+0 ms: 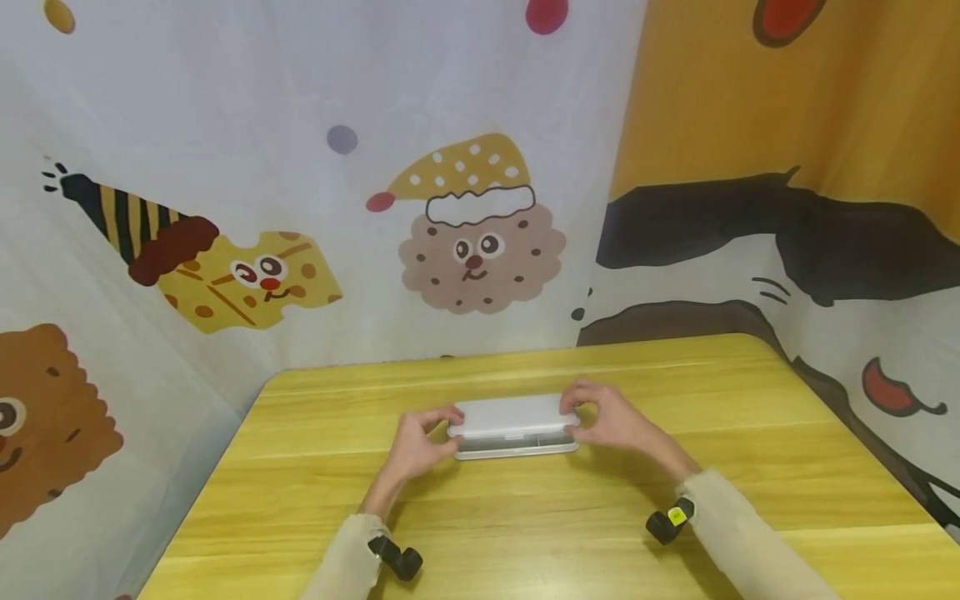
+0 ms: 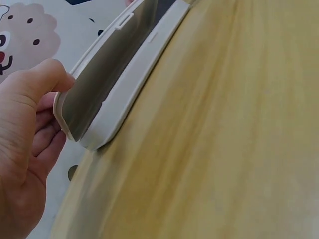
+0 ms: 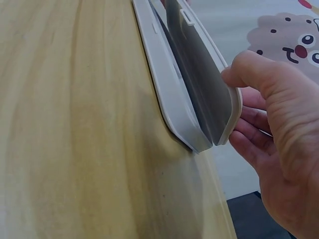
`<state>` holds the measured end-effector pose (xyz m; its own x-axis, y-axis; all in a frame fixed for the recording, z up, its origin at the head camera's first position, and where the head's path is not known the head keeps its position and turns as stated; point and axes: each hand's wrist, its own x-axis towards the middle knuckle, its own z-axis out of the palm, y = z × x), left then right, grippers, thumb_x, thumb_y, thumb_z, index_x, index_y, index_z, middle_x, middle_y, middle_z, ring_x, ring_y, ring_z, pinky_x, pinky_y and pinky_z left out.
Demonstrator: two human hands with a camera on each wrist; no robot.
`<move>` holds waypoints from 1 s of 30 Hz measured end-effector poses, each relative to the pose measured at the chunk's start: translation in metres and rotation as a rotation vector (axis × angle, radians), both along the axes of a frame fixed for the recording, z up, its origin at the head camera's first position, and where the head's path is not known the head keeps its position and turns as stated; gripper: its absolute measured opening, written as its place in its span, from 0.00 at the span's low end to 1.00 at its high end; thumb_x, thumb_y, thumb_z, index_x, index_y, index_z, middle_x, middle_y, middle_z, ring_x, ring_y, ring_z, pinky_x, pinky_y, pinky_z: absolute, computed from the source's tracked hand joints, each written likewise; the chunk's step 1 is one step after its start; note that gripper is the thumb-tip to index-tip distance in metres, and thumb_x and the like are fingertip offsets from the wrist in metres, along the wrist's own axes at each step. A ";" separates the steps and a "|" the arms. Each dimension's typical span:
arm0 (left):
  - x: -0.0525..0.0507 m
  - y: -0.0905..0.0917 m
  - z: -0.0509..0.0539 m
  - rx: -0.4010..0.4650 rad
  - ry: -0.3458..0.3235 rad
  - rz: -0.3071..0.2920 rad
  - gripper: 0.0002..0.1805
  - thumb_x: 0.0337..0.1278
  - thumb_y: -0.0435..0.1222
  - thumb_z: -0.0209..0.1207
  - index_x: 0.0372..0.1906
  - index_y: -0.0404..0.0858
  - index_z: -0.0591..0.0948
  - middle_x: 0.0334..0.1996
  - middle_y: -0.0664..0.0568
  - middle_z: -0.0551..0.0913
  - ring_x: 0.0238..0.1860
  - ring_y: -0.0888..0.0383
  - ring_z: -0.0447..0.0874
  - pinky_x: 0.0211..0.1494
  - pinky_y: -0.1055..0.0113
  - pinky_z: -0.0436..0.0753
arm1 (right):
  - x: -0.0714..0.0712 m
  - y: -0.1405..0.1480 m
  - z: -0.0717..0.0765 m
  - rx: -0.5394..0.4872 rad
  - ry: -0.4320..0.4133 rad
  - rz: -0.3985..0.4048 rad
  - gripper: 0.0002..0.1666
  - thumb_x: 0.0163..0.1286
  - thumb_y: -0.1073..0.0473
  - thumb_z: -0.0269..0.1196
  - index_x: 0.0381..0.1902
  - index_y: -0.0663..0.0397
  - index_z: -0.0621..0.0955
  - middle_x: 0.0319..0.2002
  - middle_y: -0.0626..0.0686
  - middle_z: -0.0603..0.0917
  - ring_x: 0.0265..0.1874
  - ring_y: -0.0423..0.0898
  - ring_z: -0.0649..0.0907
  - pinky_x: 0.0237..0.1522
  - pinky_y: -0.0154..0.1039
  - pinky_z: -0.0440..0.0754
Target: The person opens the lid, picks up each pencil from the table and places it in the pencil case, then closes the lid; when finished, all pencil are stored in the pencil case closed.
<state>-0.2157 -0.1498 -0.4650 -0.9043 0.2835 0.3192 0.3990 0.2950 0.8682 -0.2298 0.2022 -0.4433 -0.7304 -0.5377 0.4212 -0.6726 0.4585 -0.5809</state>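
Note:
A long white hinged case (image 1: 517, 452), like a pencil case, lies on the table with its lid (image 1: 510, 414) partly raised. My left hand (image 1: 417, 443) pinches the lid's left end between thumb and fingers. At the opposite end, my right hand (image 1: 606, 417) pinches the lid the same way. In the left wrist view the thumb of the left hand (image 2: 30, 119) presses the lid's rim and the fingers lie behind it. The right wrist view shows the right hand (image 3: 276, 109) on the lid's corner, above the base (image 3: 169, 99). The inside is mostly shadowed.
The case stands on a yellow wood-grain table (image 1: 510, 525) with rounded far corners. Behind the table hangs a curtain (image 1: 465, 100) printed with cartoon food faces. Each sleeve carries a small black wrist camera, such as the left camera (image 1: 396, 558).

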 end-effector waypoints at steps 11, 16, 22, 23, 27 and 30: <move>0.005 0.002 -0.006 -0.046 0.120 -0.014 0.15 0.39 0.21 0.72 0.35 0.39 0.88 0.46 0.49 0.87 0.59 0.44 0.79 0.63 0.54 0.74 | 0.008 0.003 -0.003 0.035 -0.002 0.004 0.18 0.50 0.66 0.76 0.40 0.48 0.85 0.47 0.48 0.83 0.50 0.48 0.81 0.56 0.50 0.80; 0.005 0.002 -0.011 -0.098 0.164 0.005 0.16 0.38 0.22 0.74 0.35 0.41 0.88 0.46 0.52 0.88 0.58 0.46 0.81 0.63 0.57 0.75 | 0.010 0.003 -0.005 0.049 -0.001 -0.007 0.18 0.49 0.65 0.77 0.40 0.49 0.85 0.48 0.48 0.83 0.50 0.49 0.81 0.58 0.52 0.79; 0.006 0.001 -0.012 -0.148 0.188 0.008 0.16 0.39 0.24 0.74 0.36 0.42 0.88 0.46 0.54 0.87 0.58 0.48 0.81 0.62 0.56 0.76 | 0.011 0.004 -0.010 0.045 0.015 -0.009 0.18 0.49 0.65 0.77 0.39 0.50 0.85 0.48 0.50 0.83 0.51 0.50 0.80 0.59 0.55 0.78; 0.006 0.001 -0.012 -0.157 0.195 0.006 0.16 0.39 0.24 0.75 0.36 0.42 0.88 0.46 0.54 0.87 0.58 0.48 0.81 0.62 0.55 0.76 | 0.011 0.004 -0.010 0.044 0.018 -0.009 0.18 0.49 0.65 0.78 0.39 0.49 0.86 0.49 0.50 0.83 0.51 0.50 0.80 0.59 0.55 0.78; 0.008 -0.001 -0.011 -0.194 0.223 0.002 0.16 0.38 0.24 0.75 0.37 0.40 0.88 0.46 0.52 0.87 0.58 0.48 0.81 0.63 0.56 0.76 | 0.010 0.003 -0.013 0.043 0.028 -0.005 0.18 0.48 0.65 0.78 0.39 0.49 0.86 0.48 0.49 0.83 0.51 0.50 0.80 0.58 0.54 0.78; 0.009 -0.002 -0.010 -0.216 0.234 0.002 0.17 0.37 0.25 0.75 0.38 0.39 0.88 0.46 0.52 0.88 0.58 0.48 0.81 0.63 0.56 0.75 | 0.010 0.002 -0.015 0.039 0.040 -0.003 0.18 0.48 0.65 0.78 0.38 0.48 0.86 0.48 0.48 0.83 0.51 0.49 0.80 0.58 0.53 0.79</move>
<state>-0.2066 -0.1516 -0.4750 -0.8140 0.3656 0.4514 0.5797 0.4635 0.6701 -0.2201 0.2038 -0.4582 -0.7152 -0.5523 0.4283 -0.6932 0.4825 -0.5354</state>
